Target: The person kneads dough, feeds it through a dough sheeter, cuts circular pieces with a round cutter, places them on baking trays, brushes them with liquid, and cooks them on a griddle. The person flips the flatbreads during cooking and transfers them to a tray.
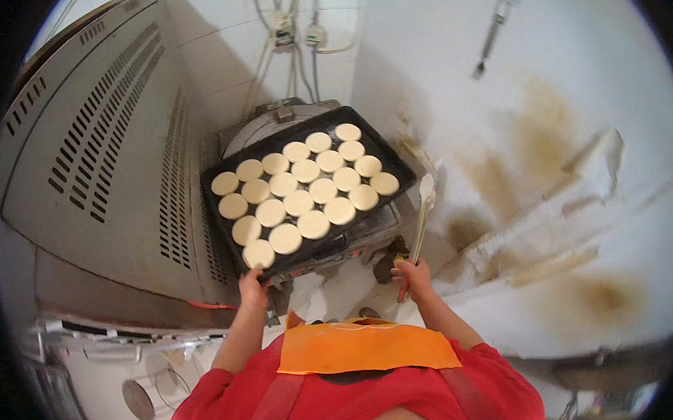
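Observation:
A black baking tray (pixel 339 240) bears rows of pale, flat dough rounds (pixel 298 203) and rests over a round-topped appliance (pixel 249 132). My left hand (pixel 254 290) grips the tray's near left corner, beside the nearest round. Off the tray's right side, my right hand (pixel 414 275) is closed around the handle end of long tongs (pixel 421 223), whose pale tips point away from me. What lies beneath most of the tray is hidden.
A grey metal cabinet with vent slots (pixel 106 135) stands close at the left. Cables and plugs (pixel 300 34) hang on the back wall. A stained white wall (pixel 544 164) runs along the right. A round stool (pixel 138 399) is at the lower left.

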{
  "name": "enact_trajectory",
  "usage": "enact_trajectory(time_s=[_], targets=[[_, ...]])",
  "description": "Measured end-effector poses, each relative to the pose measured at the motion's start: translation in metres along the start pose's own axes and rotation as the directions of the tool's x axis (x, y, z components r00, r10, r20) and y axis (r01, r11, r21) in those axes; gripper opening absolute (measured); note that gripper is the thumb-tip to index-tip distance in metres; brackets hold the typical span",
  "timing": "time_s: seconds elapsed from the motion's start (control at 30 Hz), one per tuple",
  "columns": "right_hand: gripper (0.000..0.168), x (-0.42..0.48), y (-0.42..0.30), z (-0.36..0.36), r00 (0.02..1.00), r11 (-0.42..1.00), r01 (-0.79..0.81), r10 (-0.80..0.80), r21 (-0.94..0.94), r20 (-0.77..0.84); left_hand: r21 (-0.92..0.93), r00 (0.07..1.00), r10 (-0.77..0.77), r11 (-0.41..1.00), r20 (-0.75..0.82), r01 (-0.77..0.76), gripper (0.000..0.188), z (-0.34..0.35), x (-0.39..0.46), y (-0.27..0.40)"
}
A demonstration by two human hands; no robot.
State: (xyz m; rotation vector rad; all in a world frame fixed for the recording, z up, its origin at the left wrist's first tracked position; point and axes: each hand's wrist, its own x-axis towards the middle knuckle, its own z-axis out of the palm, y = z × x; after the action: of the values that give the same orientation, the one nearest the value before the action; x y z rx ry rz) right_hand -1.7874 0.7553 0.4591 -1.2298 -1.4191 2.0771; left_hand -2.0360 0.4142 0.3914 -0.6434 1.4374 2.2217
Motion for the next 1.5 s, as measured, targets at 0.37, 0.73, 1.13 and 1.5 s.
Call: enact_trajectory(time_s=[0.37, 0.73, 1.13, 1.5], targets=[[0.061, 0.124, 0.035, 0.115, 0.968, 0.966, -0.195, 0.217, 0.171, -0.122, -0.080, 0.942, -0.240, 0.961, 0.235, 0.264, 0.038, -0.017, 0.095, 0.119], [0.026, 0.118, -0.006, 0.127, 0.980, 0.925, -0.178, 0.197, 0.336, -0.023, 0.118, 0.953, 0.285, 0.948, 0.099, -0.295, 0.063, 0.091, 0.028, 0.189], [0.057, 0.052, -0.062, 0.158, 0.973, 0.761, -0.068, -0.092, 0.645, 0.210, 0.074, 0.611, 0.769, 0.610, 0.186, -0.789, 0.081, 0.126, -0.188, 0.274], [0.043, -0.021, -0.259, 0.318, 0.565, 0.722, 0.082, -0.602, 0.687, 0.565, -0.232, 0.229, 0.973, 0.218, -0.024, -0.948, 0.038, 0.047, -0.296, 0.374]])
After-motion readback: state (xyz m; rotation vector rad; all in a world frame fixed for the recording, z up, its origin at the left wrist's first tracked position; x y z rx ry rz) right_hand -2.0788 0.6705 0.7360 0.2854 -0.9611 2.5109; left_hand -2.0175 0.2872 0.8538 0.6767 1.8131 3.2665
